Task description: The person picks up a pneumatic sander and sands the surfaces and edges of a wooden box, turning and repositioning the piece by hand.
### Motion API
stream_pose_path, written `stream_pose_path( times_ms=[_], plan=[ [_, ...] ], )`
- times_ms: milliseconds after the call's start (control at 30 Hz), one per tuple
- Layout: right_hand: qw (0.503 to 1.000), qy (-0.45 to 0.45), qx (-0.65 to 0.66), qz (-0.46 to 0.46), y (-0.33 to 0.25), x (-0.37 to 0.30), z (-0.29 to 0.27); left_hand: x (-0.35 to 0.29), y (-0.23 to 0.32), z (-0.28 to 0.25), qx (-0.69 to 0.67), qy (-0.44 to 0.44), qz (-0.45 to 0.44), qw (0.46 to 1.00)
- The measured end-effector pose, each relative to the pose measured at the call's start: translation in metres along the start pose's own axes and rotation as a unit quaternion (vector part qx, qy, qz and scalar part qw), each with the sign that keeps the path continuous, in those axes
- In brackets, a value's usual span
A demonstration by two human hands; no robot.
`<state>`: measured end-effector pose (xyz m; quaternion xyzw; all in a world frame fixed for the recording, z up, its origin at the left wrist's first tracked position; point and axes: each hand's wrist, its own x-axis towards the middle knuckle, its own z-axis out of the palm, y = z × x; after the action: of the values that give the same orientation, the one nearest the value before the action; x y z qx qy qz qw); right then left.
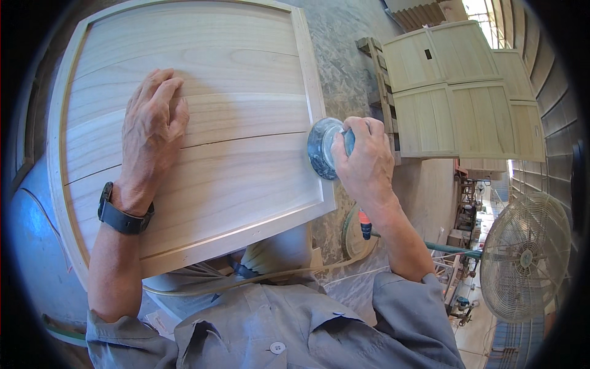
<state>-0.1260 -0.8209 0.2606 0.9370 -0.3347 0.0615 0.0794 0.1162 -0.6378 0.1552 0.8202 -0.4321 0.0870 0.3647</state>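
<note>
A pale wooden panel (239, 166) with a raised frame round its edge lies before me, with narrow dark seams between its boards. My left hand (152, 120) rests on the boards at the panel's left half, fingers stretched forward and slightly bent, holding nothing. At the right side, my right hand (369, 157) is wrapped over the top of a round sander (322, 147). The sander's disc sits against the right frame rail, partly past its outer edge. A red and black hose fitting (365, 225) shows below my right wrist.
A tan hose (276, 273) runs across in front of my body. Several wooden panels (452, 92) stand at the right beside a wooden pallet (382, 86). A large caged fan (524, 255) is at the lower right, on a green pole (453, 249).
</note>
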Motion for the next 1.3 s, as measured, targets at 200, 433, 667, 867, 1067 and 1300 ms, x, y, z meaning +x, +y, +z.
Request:
stream_pose_path(
  times_ms=[200,433,667,867,1067,1300],
  plan=[
    [1.0,-0.009,0.003,0.011,-0.002,0.025,0.008,0.001,-0.002,0.002,-0.002,-0.015,-0.009,1.0],
    [1.0,0.001,0.012,0.019,-0.008,0.052,0.011,0.001,0.002,-0.001,0.0,-0.015,-0.017,1.0],
    [0.999,-0.011,0.003,0.034,-0.008,0.08,0.015,0.002,0.003,-0.002,-0.021,-0.025,-0.026,0.999],
    [1.0,-0.002,0.0,0.023,-0.014,0.085,0.018,0.0,0.001,-0.001,0.003,-0.021,-0.016,1.0],
    [1.0,0.001,0.008,0.029,-0.013,0.091,0.016,0.002,0.002,-0.001,-0.007,-0.018,-0.017,1.0],
    [0.999,-0.001,0.006,0.032,-0.017,0.1,0.017,0.002,0.004,0.0,-0.012,-0.016,-0.017,1.0]
  ],
)
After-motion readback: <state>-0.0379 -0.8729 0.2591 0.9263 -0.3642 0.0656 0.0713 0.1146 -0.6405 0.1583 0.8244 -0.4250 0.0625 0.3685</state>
